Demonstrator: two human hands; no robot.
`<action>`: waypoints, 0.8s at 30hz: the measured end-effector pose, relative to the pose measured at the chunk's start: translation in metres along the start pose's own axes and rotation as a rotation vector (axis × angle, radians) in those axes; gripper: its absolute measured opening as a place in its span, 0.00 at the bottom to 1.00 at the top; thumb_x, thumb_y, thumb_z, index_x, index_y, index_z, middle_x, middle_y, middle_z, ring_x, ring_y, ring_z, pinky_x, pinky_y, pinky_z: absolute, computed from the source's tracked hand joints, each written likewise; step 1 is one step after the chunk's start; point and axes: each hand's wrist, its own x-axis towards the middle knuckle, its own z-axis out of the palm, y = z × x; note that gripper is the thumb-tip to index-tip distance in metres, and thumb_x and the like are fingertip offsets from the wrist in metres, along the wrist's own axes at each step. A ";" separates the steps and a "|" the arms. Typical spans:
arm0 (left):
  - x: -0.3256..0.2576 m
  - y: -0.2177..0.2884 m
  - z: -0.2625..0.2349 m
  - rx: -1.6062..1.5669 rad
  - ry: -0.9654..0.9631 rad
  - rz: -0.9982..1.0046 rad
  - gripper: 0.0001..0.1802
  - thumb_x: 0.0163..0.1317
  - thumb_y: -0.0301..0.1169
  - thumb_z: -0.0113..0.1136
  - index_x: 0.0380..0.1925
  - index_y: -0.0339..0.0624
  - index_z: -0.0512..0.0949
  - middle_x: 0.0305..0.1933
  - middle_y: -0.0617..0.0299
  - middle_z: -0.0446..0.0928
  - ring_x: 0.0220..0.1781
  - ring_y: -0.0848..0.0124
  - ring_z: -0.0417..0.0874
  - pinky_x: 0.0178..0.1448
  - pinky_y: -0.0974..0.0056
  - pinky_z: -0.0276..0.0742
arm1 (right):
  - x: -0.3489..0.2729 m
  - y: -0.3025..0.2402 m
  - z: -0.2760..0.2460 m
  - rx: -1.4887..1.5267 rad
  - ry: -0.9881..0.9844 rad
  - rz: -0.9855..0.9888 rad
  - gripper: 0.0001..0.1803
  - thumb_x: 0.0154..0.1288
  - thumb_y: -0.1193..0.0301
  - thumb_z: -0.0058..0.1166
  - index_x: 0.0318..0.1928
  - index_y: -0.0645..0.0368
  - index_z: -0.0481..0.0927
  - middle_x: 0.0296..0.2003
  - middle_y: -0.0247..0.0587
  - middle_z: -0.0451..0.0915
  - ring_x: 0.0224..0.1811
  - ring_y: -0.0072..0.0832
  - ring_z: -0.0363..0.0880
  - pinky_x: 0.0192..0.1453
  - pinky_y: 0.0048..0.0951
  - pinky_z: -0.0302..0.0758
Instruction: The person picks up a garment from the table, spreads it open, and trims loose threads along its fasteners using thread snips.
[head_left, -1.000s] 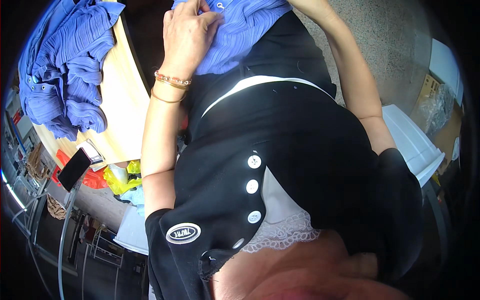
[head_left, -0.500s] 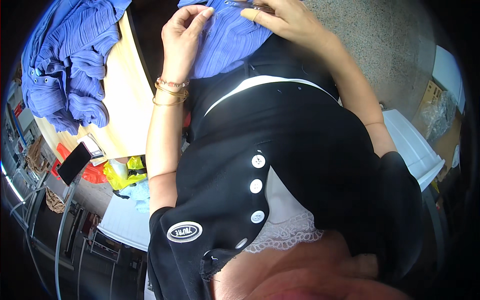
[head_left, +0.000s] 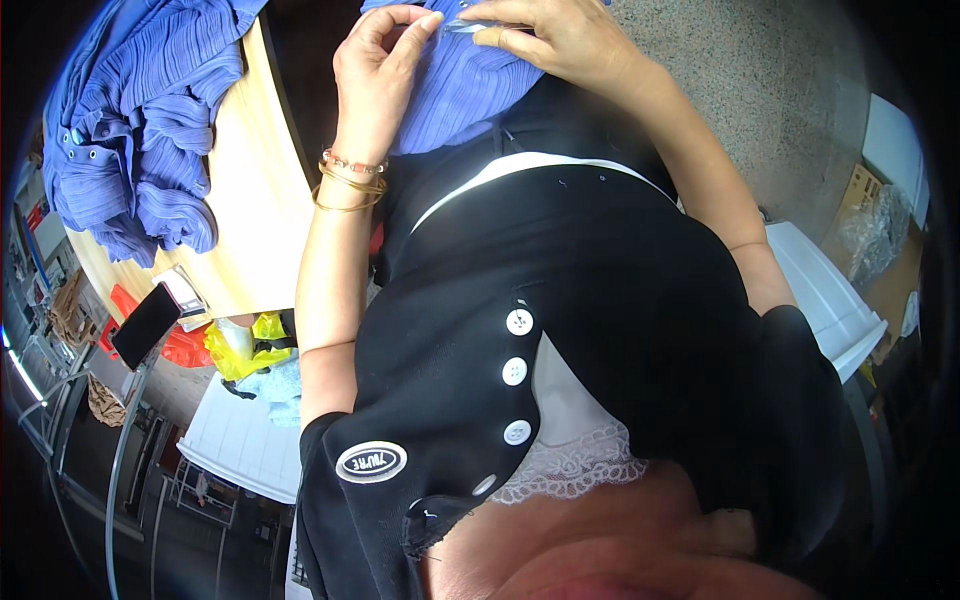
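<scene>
Snips (head_left: 464, 27) (seemingly; too small for certainty), grasped by the right hand (head_left: 585, 45), lie crosswise over the pleated blue garment (head_left: 455, 100) on the lap (head_left: 570, 112), pointing toward the left hand (head_left: 375, 70), its fingertips (head_left: 429, 22) pinched together.

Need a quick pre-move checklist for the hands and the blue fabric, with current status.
1. Both hands in view: ok. Left hand and right hand are near the upper edge.
2. Right grip on the small metal tool: ok, held between the fingers.
3. Left grip contents: cannot tell. Thumb and forefinger tips pinch together; anything between them is too small to make out.
4. Tool clear of the left fingertips: cannot tell, they are very close.
5. Blue fabric on the lap, below the hands: ok.
6. Whole fabric piece visible: not ok, the upper edge of the picture cuts it off.
</scene>
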 end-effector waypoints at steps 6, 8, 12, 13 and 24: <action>0.002 0.006 0.001 0.059 -0.002 0.012 0.10 0.67 0.31 0.64 0.43 0.37 0.83 0.36 0.63 0.84 0.39 0.81 0.82 0.46 0.77 0.76 | 0.002 0.001 -0.002 0.021 -0.009 0.016 0.14 0.63 0.65 0.59 0.45 0.60 0.84 0.41 0.46 0.83 0.45 0.43 0.82 0.50 0.37 0.77; 0.003 0.008 0.002 0.068 -0.007 0.009 0.10 0.67 0.31 0.64 0.42 0.37 0.83 0.36 0.63 0.84 0.39 0.81 0.82 0.46 0.77 0.76 | 0.002 0.001 -0.004 0.034 -0.001 0.013 0.14 0.63 0.66 0.59 0.45 0.60 0.84 0.40 0.47 0.83 0.44 0.43 0.83 0.49 0.37 0.77; 0.002 0.010 0.002 0.101 -0.009 0.025 0.10 0.67 0.31 0.64 0.42 0.36 0.83 0.36 0.63 0.84 0.39 0.80 0.83 0.46 0.76 0.77 | 0.002 0.002 -0.002 0.051 0.010 -0.003 0.13 0.63 0.66 0.60 0.44 0.60 0.84 0.38 0.47 0.84 0.41 0.44 0.83 0.47 0.37 0.78; 0.001 0.010 0.003 0.103 -0.010 0.024 0.10 0.67 0.31 0.64 0.42 0.36 0.83 0.36 0.63 0.84 0.39 0.80 0.83 0.46 0.76 0.77 | 0.001 0.002 -0.002 0.053 0.012 -0.002 0.13 0.63 0.66 0.60 0.44 0.60 0.84 0.38 0.47 0.84 0.41 0.44 0.83 0.47 0.37 0.78; 0.008 0.010 -0.009 -0.091 0.221 0.000 0.11 0.67 0.34 0.64 0.34 0.35 0.83 0.30 0.67 0.82 0.34 0.83 0.78 0.41 0.75 0.74 | -0.012 0.034 0.002 0.573 0.272 0.247 0.15 0.67 0.72 0.59 0.50 0.68 0.81 0.39 0.36 0.84 0.40 0.21 0.79 0.45 0.24 0.76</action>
